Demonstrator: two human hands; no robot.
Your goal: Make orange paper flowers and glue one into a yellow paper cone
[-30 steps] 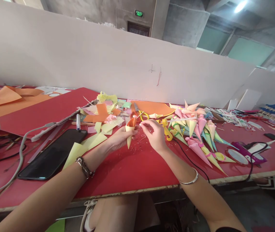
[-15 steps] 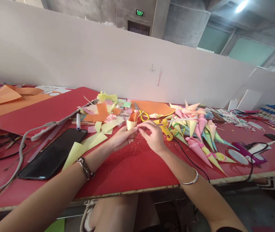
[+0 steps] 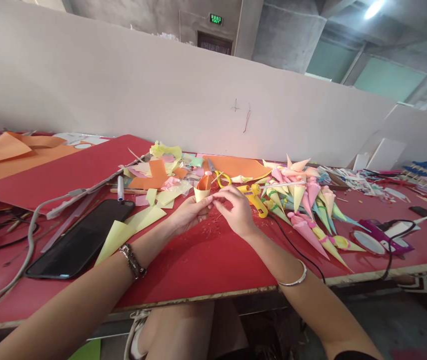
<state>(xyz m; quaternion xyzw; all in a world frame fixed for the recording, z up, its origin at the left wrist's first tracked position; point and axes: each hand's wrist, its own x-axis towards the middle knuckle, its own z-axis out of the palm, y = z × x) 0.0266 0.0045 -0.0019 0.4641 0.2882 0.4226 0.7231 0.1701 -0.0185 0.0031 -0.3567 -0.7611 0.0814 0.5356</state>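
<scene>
Red tbl [image 3: 198,270]: L hand [image 3: 190,215] grips yellow cone [image 3: 200,195], mouth up, axis ~vert, R hand [image 3: 237,211] pinched

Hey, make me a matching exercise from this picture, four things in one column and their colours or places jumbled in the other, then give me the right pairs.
Things:
1. glue gun
2. phone
3. cone with an orange mouth
4. marker

Colours or places:
A. black, lying flat on the red table
B. white, lying near the phone's far end
C. held in the left hand
D. yellow, lying beside the right hand

Right pairs: 1-D, 2-A, 3-C, 4-B
</scene>
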